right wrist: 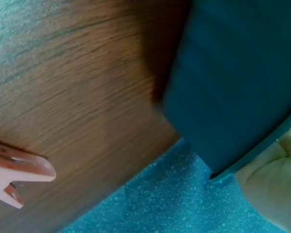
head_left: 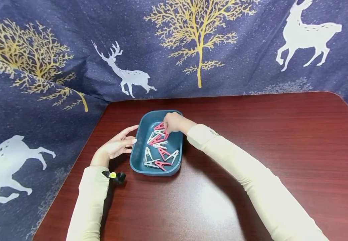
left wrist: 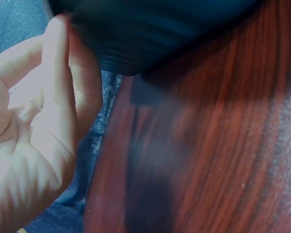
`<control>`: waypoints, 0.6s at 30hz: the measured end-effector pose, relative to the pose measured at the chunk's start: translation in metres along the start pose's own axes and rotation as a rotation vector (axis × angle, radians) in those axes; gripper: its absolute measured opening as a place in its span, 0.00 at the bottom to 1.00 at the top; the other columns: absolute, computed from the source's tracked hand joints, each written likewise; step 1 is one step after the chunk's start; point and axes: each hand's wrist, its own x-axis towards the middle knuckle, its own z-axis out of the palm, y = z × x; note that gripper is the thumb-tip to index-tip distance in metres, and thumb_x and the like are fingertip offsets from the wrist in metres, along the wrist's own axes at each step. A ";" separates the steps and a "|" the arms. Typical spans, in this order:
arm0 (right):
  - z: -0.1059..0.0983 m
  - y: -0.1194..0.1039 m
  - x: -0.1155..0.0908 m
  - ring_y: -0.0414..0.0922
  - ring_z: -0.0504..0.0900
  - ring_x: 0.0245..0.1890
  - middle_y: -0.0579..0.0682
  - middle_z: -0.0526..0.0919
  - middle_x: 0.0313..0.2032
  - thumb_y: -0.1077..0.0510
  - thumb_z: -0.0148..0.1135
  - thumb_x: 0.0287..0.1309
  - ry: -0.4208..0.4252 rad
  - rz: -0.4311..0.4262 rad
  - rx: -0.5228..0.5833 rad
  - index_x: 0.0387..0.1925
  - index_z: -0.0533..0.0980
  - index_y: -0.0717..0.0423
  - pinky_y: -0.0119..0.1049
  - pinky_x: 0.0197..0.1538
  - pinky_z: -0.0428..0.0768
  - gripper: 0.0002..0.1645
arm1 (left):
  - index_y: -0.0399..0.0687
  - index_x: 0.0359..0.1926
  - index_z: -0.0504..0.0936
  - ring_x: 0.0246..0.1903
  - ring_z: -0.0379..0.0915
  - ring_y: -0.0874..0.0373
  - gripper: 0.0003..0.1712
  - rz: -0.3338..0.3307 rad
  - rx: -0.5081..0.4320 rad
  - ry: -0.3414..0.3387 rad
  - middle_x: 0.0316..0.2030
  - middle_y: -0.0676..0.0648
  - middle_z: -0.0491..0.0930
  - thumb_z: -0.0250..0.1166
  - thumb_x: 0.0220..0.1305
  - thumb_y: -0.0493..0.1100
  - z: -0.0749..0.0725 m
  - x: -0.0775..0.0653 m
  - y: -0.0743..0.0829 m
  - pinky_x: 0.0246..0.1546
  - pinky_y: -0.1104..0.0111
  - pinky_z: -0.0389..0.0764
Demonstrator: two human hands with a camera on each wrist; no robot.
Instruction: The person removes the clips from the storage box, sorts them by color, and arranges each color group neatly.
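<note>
A blue oblong bin (head_left: pixel 175 170) stands on the table, with several pink clothespins (head_left: pixel 162 165) and white clothespins (head_left: pixel 148 154) lying loose on its floor. My right hand (head_left: pixel 174 122) reaches over the far right rim, palm down. Its fingers pinch a pink clothespin (head_left: pixel 166 135) among the others; the fingertips are partly hidden. My left hand (head_left: pixel 118 144) stands at the bin's left side, fingers spread. In the left wrist view, the left fingers (left wrist: pixel 58 58) look nearly straight, tips against the outer wall near the rim.
Dark red wood table (head_left: pixel 210 201) lies under the bin. One pink clothespin (right wrist: pixel 22 170) shows outside the bin at the left edge of the right wrist view. A blue cloth (head_left: pixel 125 30) with deer and trees hangs behind the table and along its left side.
</note>
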 end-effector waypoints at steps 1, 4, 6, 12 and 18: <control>0.000 0.000 0.000 0.46 0.79 0.41 0.51 0.85 0.38 0.62 0.68 0.53 0.006 0.007 0.011 0.31 0.82 0.58 0.35 0.42 0.78 0.04 | 0.56 0.74 0.45 0.41 0.81 0.60 0.37 0.001 0.000 -0.001 0.46 0.50 0.79 0.49 0.71 0.33 0.000 0.000 0.000 0.43 0.64 0.82; -0.001 0.001 0.000 0.45 0.80 0.39 0.51 0.85 0.36 0.61 0.67 0.54 0.023 0.010 0.034 0.31 0.83 0.58 0.35 0.42 0.77 0.04 | 0.56 0.74 0.45 0.40 0.81 0.59 0.37 -0.004 -0.003 0.004 0.46 0.50 0.79 0.49 0.71 0.33 0.001 0.000 0.001 0.43 0.64 0.82; -0.001 0.002 -0.001 0.45 0.79 0.37 0.51 0.85 0.35 0.61 0.65 0.56 0.032 0.009 0.047 0.30 0.83 0.58 0.35 0.42 0.77 0.04 | 0.56 0.74 0.45 0.40 0.81 0.59 0.37 -0.010 -0.006 0.010 0.45 0.50 0.79 0.49 0.71 0.32 0.001 0.000 0.000 0.42 0.64 0.82; -0.002 0.003 -0.003 0.45 0.78 0.38 0.52 0.85 0.41 0.63 0.62 0.57 0.068 0.031 0.111 0.34 0.84 0.59 0.35 0.43 0.78 0.06 | 0.55 0.74 0.45 0.40 0.81 0.59 0.37 -0.018 -0.021 0.019 0.45 0.50 0.79 0.48 0.71 0.31 0.003 0.001 0.001 0.42 0.65 0.82; -0.002 0.003 -0.003 0.48 0.79 0.44 0.54 0.84 0.43 0.64 0.63 0.55 0.089 0.052 0.169 0.40 0.83 0.61 0.37 0.47 0.79 0.10 | 0.55 0.74 0.46 0.39 0.81 0.59 0.37 -0.024 -0.018 0.036 0.44 0.50 0.80 0.49 0.71 0.31 0.004 -0.001 0.003 0.42 0.65 0.82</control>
